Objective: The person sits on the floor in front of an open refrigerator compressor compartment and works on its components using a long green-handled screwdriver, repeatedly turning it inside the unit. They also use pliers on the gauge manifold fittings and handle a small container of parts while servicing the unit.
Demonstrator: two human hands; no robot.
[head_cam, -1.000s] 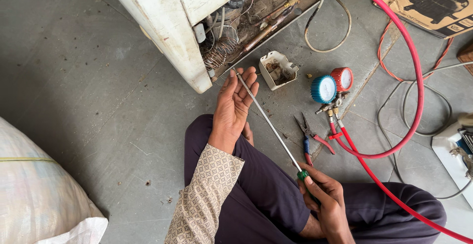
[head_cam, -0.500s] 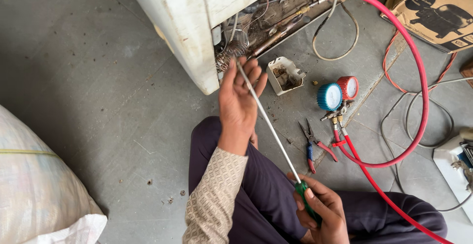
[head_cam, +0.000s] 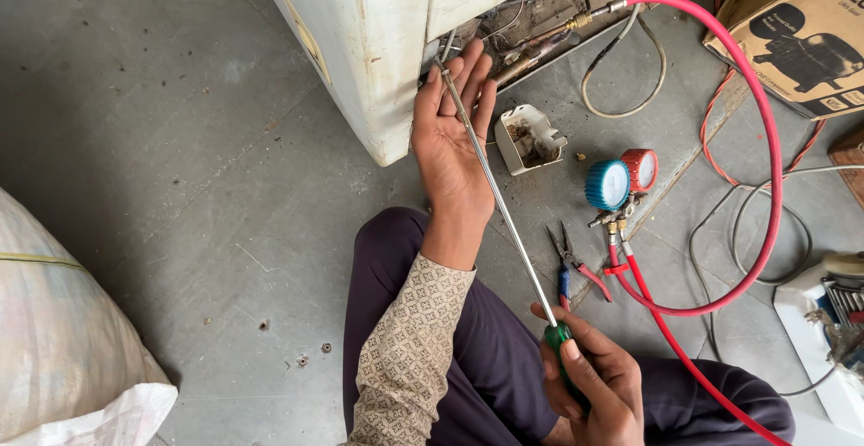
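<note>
Gripping green screwdriver handle, right hand fingers curled; shaft crosses spread left hand fingers toward 11 o'clock, tip at white appliance; gauges, pliers at 3 o'clock.

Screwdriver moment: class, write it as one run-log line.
right hand: grips green handle | screwdriver: tip at white appliance back corner | left hand: open, steadies shaft | pliers: on floor

Head camera, looking down from above.
It sits close over my lap, facing the concrete floor ahead.
</note>
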